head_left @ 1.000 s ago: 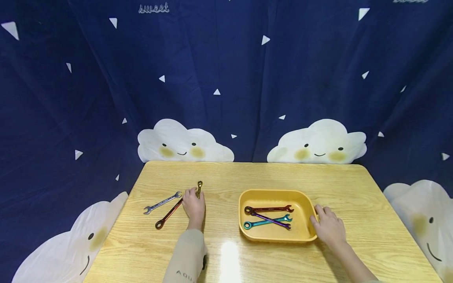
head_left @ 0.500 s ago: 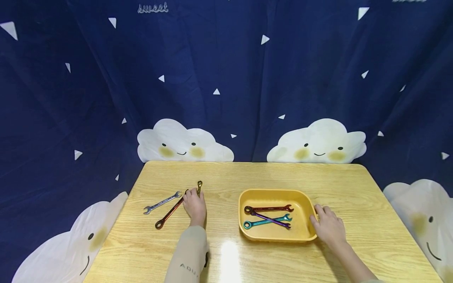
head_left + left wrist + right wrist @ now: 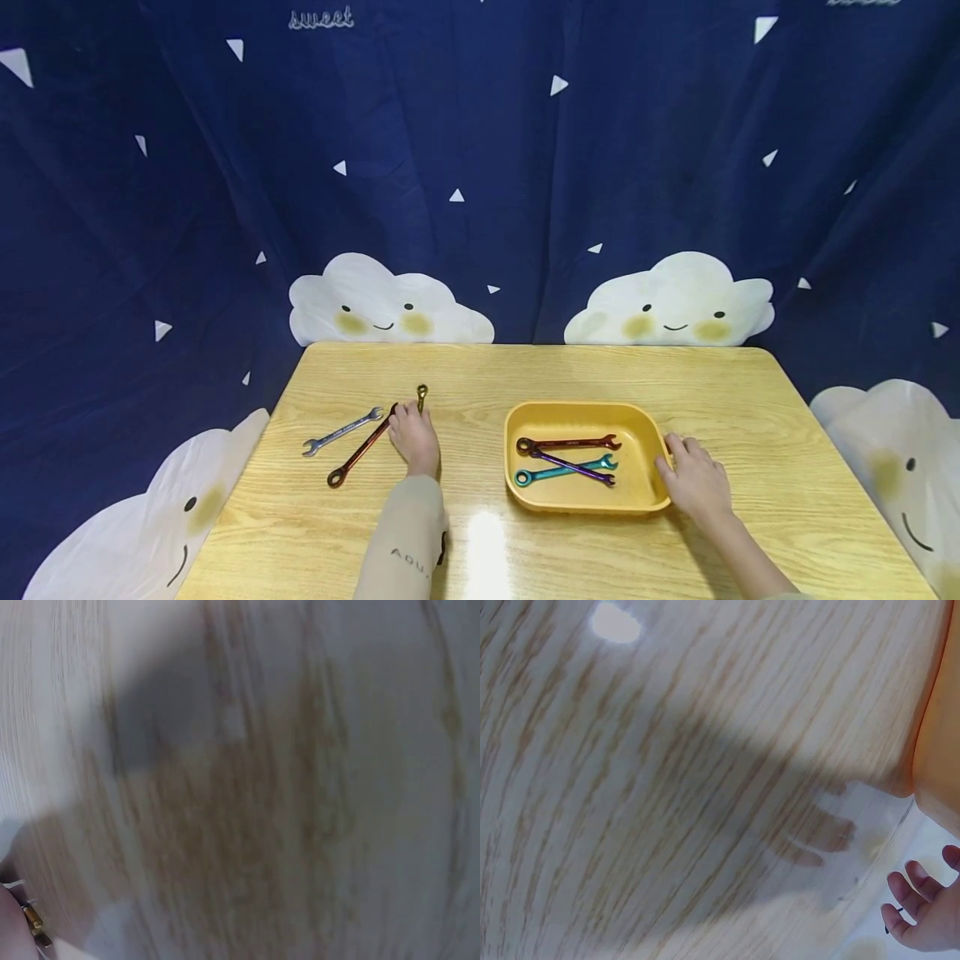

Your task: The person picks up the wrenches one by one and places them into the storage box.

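My left hand (image 3: 415,436) is over the gold wrench (image 3: 422,395), fingers curled down around its shaft; its ring end shows beyond the fingertips. In the left wrist view a gold bit of this wrench (image 3: 34,921) shows beside a finger. Just left of the hand lies a red-orange wrench (image 3: 363,448), and farther left a silver wrench (image 3: 342,431). My right hand (image 3: 697,479) grips the right side of a yellow plastic tray (image 3: 588,503), thumb over the rim, other fingers outside. Inside lie a red wrench (image 3: 573,444), a purple wrench (image 3: 576,467) and a teal wrench (image 3: 558,472).
A light wood table (image 3: 480,372) with rounded far corners carries everything. Behind it hangs a dark blue curtain (image 3: 517,208) printed with clouds and triangles. Light glares off the tabletop at the front middle.
My left hand and sleeve have shifted slightly to the right, and the far end of the red-orange wrench shows more. The right hand and the tray have stayed in place.
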### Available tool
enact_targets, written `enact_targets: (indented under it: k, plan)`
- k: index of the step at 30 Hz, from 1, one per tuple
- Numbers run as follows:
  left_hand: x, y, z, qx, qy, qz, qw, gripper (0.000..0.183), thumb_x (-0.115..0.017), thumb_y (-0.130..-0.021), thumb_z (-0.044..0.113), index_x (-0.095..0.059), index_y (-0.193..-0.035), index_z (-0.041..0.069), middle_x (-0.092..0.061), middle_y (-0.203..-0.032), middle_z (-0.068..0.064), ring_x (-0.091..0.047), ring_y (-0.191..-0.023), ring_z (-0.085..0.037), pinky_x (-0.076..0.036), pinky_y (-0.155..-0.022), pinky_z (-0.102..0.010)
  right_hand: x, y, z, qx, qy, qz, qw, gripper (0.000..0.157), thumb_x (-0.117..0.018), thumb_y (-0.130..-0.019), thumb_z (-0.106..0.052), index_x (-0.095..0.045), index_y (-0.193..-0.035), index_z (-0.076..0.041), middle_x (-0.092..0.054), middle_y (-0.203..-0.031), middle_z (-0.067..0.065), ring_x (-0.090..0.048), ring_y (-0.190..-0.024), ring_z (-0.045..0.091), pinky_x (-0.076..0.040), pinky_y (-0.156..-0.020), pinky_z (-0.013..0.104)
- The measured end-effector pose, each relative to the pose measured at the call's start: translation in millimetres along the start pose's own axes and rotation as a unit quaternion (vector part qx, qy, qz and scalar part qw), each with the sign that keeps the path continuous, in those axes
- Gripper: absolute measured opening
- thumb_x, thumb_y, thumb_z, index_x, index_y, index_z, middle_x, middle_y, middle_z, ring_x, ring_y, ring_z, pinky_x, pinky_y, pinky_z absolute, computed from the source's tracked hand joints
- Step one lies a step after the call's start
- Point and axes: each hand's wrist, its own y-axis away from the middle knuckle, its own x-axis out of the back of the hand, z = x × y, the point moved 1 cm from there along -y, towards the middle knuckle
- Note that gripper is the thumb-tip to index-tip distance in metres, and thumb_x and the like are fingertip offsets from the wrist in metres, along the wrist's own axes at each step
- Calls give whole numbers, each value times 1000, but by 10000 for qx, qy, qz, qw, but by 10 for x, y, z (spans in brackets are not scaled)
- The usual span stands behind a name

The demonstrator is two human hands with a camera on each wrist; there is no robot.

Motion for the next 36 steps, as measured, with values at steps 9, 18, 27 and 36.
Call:
enact_targets:
  k: [9, 18, 27, 36]
  plan:
    - [-31, 30, -6, 30, -78, 34, 10000, 31, -57, -89, 21, -60, -112, 0, -50, -110, -16, -44, -94, -31, -36, -78, -42, -18, 1, 12, -5, -9, 54, 10000, 39, -43, -93, -30, -44, -122, -5, -47, -114, 25, -47, -101, 45, -36, -75, 61]
    - [-48, 60, -5, 44, -103, 247, 9996, 28, -57, -89, 21, -62, -108, 1, -52, -113, -18, -45, -99, -32, -37, -79, -43, -17, -3, 12, -29, -13, 65, 10000, 35, -43, -93, -31, -45, -119, -7, -48, -113, 24, -48, -99, 44, -36, -73, 60]
    - [-71, 64, 20, 279, -27, 450, 9986, 23, -58, -88, 18, -65, -103, 3, -54, -112, -22, -47, -100, -37, -37, -84, -46, -17, -6, 13, -44, -46, 64, 10000, 35, -42, -93, -31, -45, -118, -7, -49, -112, 23, -49, -99, 43, -37, -73, 59]
    - [-76, 83, 51, 468, 82, 656, 9967, 23, -60, -86, 16, -66, -105, 4, -49, -95, -24, -49, -86, -36, -38, -74, -45, -26, -6, 23, -62, -55, 30, 10000, 35, -43, -93, -31, -45, -118, -7, -48, -113, 22, -48, -99, 42, -37, -73, 59]
